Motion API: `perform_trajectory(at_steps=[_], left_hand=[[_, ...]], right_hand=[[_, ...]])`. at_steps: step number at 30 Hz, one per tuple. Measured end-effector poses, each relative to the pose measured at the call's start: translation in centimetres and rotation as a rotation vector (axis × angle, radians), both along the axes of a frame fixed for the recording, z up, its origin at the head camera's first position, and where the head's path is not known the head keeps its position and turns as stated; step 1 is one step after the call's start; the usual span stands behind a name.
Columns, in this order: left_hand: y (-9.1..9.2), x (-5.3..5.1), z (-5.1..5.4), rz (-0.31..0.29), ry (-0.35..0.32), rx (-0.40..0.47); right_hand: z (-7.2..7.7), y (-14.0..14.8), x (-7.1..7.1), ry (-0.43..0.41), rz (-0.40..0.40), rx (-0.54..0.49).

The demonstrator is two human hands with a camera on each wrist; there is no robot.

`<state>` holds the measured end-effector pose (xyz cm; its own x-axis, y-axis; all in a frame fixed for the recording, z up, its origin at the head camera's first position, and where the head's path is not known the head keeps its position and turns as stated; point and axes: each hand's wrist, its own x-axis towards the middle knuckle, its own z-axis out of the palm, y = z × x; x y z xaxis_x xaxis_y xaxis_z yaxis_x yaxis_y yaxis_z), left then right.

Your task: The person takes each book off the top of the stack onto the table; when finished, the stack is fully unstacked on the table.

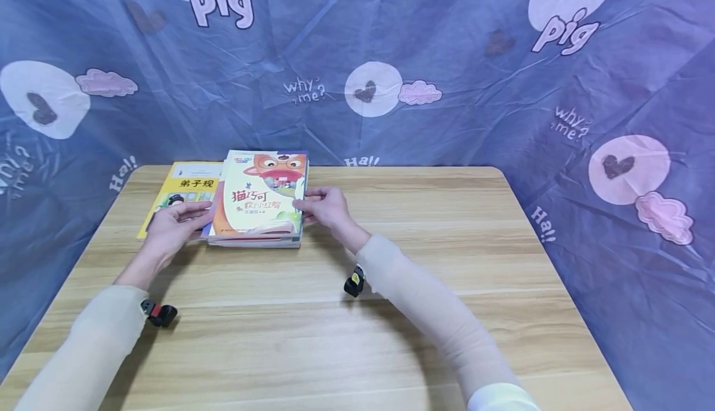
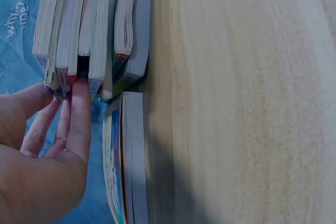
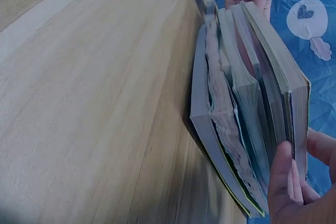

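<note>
A stack of several books (image 1: 258, 203) stands at the back left of the table, with a white, orange and red picture-book cover on top. My left hand (image 1: 174, 231) is at the stack's left side. In the left wrist view, its thumb and fingers (image 2: 80, 111) pinch the ends of the upper books. At the right side, my right hand (image 1: 331, 214) grips the upper books, one digit over the top cover's edge and others lower against the side. The page edges (image 3: 247, 103) are uneven, with gaps between some books. A yellow book (image 1: 162, 198) lies flat, partly hidden by the stack.
The wooden table (image 1: 357, 336) extends in front and to the right. Blue printed cloth (image 1: 447, 38) hangs behind the table and along its sides. A small black camera sits on each wrist, the left one (image 1: 161, 315) and the right one (image 1: 354, 282).
</note>
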<state>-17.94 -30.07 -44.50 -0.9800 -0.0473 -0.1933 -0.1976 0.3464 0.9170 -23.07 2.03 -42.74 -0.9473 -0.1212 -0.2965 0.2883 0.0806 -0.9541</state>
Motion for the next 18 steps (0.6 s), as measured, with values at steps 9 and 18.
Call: perform_trajectory(at_steps=[9, 18], left_hand=[[0.2, 0.1, 0.1, 0.007, 0.008, -0.02], [0.3, 0.2, -0.2, 0.005, 0.014, -0.006]], right_hand=[[0.0, 1.8, -0.2, -0.064, 0.102, -0.063], [-0.5, 4.0, 0.0, -0.083, 0.089, -0.193]])
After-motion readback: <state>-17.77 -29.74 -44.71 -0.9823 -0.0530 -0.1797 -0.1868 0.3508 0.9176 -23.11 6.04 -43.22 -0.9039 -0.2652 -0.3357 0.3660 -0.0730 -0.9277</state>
